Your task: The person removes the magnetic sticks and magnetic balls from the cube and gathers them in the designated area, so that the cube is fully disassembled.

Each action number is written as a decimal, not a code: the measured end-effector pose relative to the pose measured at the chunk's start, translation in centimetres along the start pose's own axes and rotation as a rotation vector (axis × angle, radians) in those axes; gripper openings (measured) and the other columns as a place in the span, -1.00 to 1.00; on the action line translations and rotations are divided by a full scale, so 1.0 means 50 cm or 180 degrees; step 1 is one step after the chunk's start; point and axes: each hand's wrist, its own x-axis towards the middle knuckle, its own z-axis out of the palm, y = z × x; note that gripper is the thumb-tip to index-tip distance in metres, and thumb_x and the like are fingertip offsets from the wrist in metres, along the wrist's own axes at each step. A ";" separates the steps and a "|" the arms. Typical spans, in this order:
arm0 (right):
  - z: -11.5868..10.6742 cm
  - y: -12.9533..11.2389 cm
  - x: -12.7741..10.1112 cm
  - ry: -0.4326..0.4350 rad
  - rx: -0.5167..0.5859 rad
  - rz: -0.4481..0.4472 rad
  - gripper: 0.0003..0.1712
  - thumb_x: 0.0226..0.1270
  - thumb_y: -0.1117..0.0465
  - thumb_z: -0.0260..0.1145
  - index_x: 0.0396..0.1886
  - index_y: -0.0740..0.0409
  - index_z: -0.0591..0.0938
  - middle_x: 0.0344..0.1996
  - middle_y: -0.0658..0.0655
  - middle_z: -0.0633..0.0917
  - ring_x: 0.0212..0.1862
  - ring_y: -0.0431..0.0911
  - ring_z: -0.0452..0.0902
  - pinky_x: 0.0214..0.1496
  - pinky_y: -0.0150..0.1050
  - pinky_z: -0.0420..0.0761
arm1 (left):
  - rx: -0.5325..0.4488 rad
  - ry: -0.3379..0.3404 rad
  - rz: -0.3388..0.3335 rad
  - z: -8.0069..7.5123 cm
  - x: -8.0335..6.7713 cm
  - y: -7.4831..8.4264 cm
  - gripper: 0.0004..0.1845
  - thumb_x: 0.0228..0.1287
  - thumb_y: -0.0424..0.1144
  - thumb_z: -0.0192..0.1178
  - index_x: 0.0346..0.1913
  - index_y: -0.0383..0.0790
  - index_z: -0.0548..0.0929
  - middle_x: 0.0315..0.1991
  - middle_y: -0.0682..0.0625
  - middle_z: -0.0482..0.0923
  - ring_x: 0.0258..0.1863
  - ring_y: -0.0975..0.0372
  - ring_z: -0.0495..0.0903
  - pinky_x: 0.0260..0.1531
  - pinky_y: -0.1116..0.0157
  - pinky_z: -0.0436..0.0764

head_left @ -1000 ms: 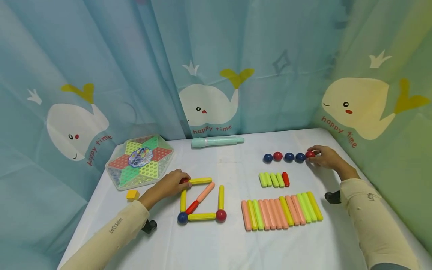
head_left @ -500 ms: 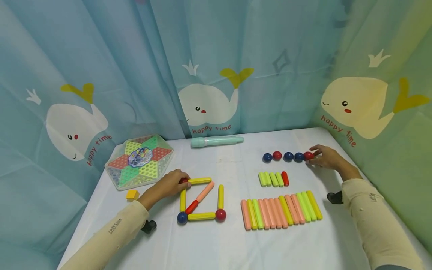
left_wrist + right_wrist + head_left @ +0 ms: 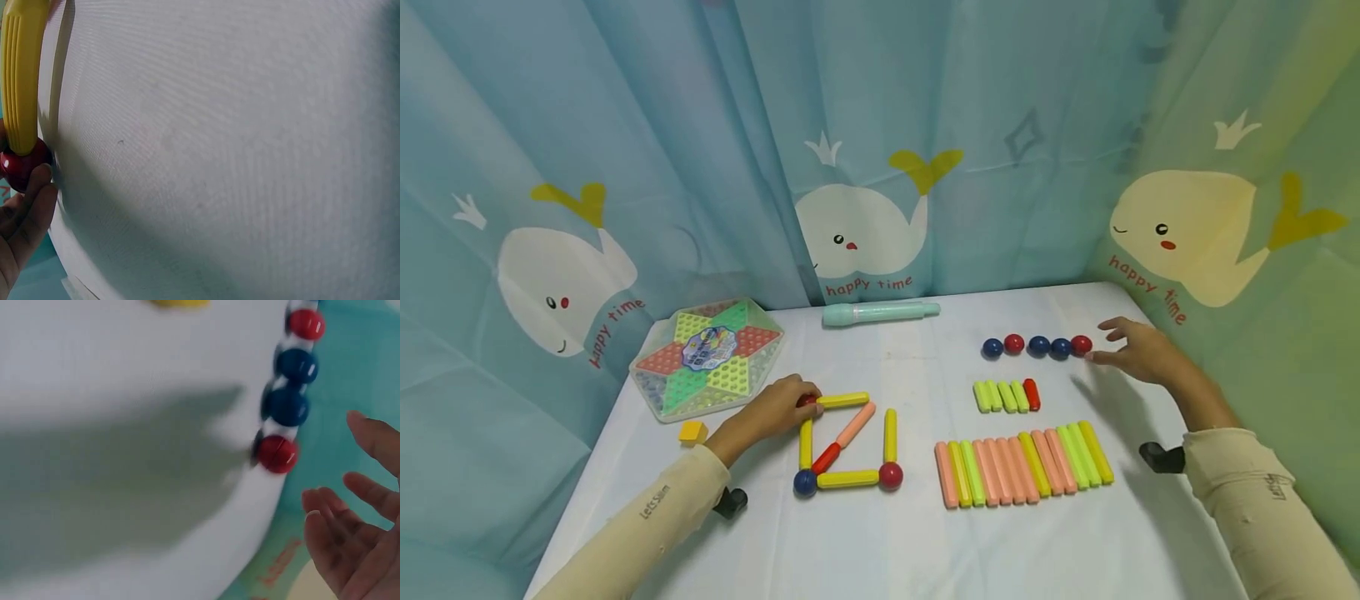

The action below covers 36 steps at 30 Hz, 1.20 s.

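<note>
My left hand (image 3: 777,408) pinches a red ball (image 3: 22,167) at the upper left corner of a shape laid out from rods and balls. A yellow rod (image 3: 20,75) touches that ball. At the shape's lower corners sit a blue ball (image 3: 805,483) and another red ball (image 3: 891,476). Inside it, a red rod (image 3: 827,458) and a pink rod (image 3: 856,425) lie end to end on a slant. My right hand (image 3: 1141,350), fingers spread and holding nothing, hovers just right of a red ball (image 3: 277,454) that ends a row of blue and red balls.
Several short green rods and a short red rod (image 3: 1032,395) lie below the ball row. Nearer me is a row of long pink, yellow and green rods (image 3: 1000,472). A star-patterned game board (image 3: 711,358), an orange block (image 3: 693,432) and a mint tube (image 3: 880,312) lie further off.
My right hand has released the red ball at the row's end and drawn back to the right, its fingers opening. The left hand stays on its red ball.
</note>
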 end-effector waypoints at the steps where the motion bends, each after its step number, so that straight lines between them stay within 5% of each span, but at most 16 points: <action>1: 0.002 -0.016 -0.005 -0.0005 0.0008 -0.0047 -0.25 0.40 -0.01 0.33 0.32 0.44 0.35 0.13 0.59 0.52 0.12 0.45 0.46 0.02 0.27 0.53 | -0.0009 -0.0002 0.0003 0.000 0.000 0.000 -0.74 0.38 -0.10 0.29 -0.02 -0.17 0.72 -0.27 0.00 0.52 -0.32 0.20 0.43 -0.28 0.28 0.45; 7: 0.072 -0.153 -0.024 -0.0057 0.0157 -0.0518 -0.56 0.43 0.11 0.30 0.12 0.35 0.60 -0.11 0.31 0.71 -0.08 0.16 0.62 -0.09 0.05 0.64 | -0.0014 0.0004 0.0007 -0.001 -0.001 -0.002 -0.75 0.39 -0.09 0.28 -0.02 -0.16 0.72 -0.26 0.00 0.52 -0.31 0.21 0.43 -0.27 0.28 0.47; 12: 0.171 -0.288 -0.031 -0.0447 0.0434 -0.0849 -0.79 0.40 0.16 0.33 -0.12 0.21 0.69 -0.29 0.10 0.73 -0.28 -0.09 0.60 -0.22 -0.19 0.63 | 0.0012 0.0035 0.0025 -0.002 -0.004 -0.005 -0.75 0.40 -0.09 0.27 -0.03 -0.16 0.71 -0.26 0.00 0.52 -0.32 0.21 0.43 -0.28 0.29 0.46; 19: 0.269 -0.434 -0.029 -0.1186 0.0498 -0.0730 -0.78 0.43 0.04 0.32 -0.29 0.08 0.72 -0.51 0.00 0.67 -0.49 -0.18 0.48 -0.41 -0.32 0.48 | 0.0004 0.0101 0.0126 -0.006 -0.010 0.002 -0.77 0.41 -0.13 0.26 -0.03 -0.20 0.72 -0.28 0.00 0.55 -0.34 0.24 0.43 -0.30 0.30 0.45; 29: 0.338 -0.510 -0.024 -0.1311 0.0197 -0.0244 -0.54 0.20 -0.23 0.45 -0.26 0.07 0.71 -0.49 0.00 0.64 -0.35 -0.11 0.49 -0.36 -0.28 0.42 | 0.0019 -0.0001 0.0084 -0.009 -0.008 0.010 -0.75 0.43 -0.12 0.24 0.00 -0.20 0.72 -0.26 0.00 0.55 -0.32 0.23 0.43 -0.28 0.30 0.45; 36: 0.349 -0.520 -0.034 -0.1225 0.0437 -0.0085 -0.61 0.14 -0.09 0.54 -0.32 0.11 0.66 -0.52 0.04 0.64 -0.54 -0.11 0.50 -0.51 -0.32 0.45 | 0.0062 0.0025 0.0093 -0.005 -0.006 0.008 -0.75 0.42 -0.12 0.25 -0.01 -0.19 0.72 -0.27 0.00 0.54 -0.32 0.22 0.44 -0.28 0.28 0.46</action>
